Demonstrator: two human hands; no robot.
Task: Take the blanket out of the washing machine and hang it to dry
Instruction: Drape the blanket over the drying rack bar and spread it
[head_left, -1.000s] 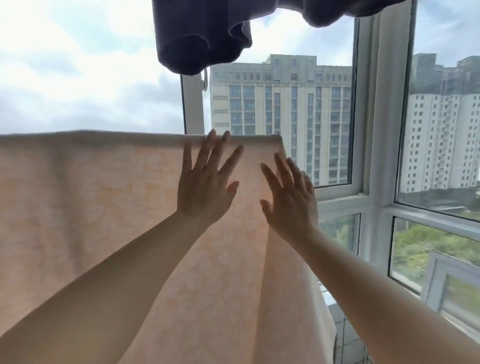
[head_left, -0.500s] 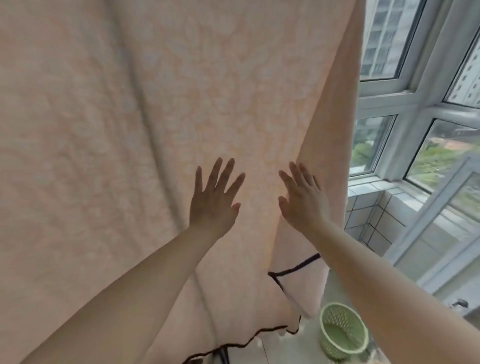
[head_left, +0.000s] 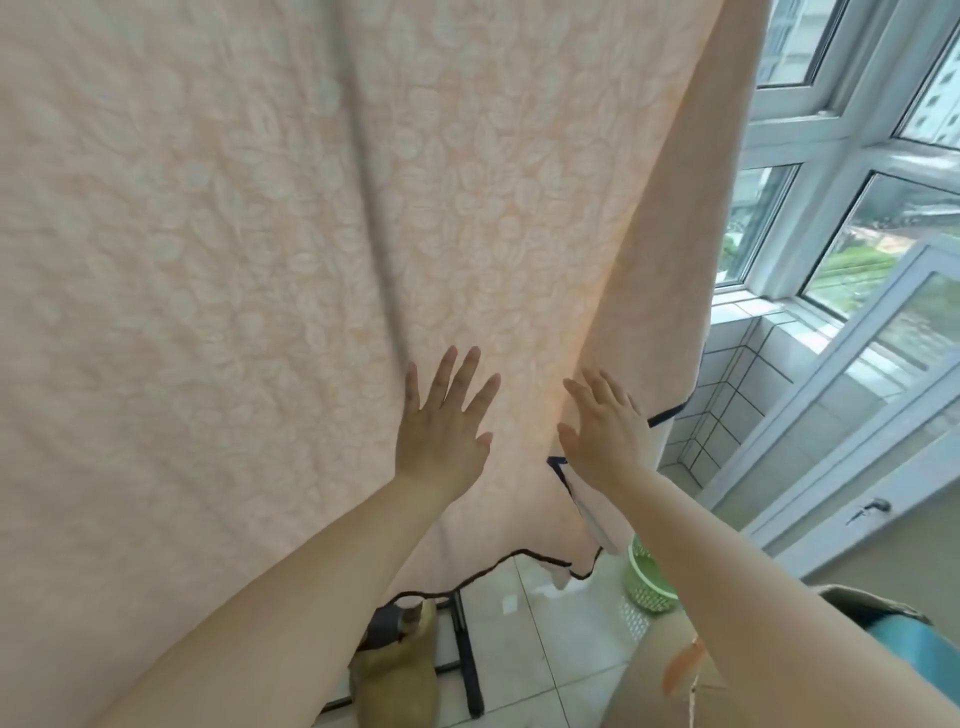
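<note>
A large peach-coloured blanket with a pale leaf pattern and a thin dark trim (head_left: 260, 234) hangs down in front of the person and fills most of the view, its top out of sight above. A long vertical crease runs down it left of centre, and its dark-edged bottom hem ends above the floor. At the right a second layer of the same cloth folds back, showing a plainer side.

The left hand (head_left: 441, 421) lies flat against the cloth, fingers straight and spread wide. The right hand (head_left: 605, 428) is likewise flat with straight fingers, set against the blanket at the fold near the right edge, just above a dark-trimmed corner. Neither hand grips anything.

Below the hem is a floor of pale glossy square tiles (head_left: 545, 639). On it stand the black metal legs of a rack (head_left: 465, 654), with an olive-brown slipper-like object (head_left: 397, 675) beside them (what it is I cannot tell for sure). A light green perforated plastic basket (head_left: 647, 584) sits further right, partly behind the right forearm. To the right is a low wall of white tiles with dark grout (head_left: 727, 395) under white-framed windows (head_left: 831, 145), one sash swung inward; greenery and buildings show outside. A teal object (head_left: 924, 644) sits at the lower right edge.
</note>
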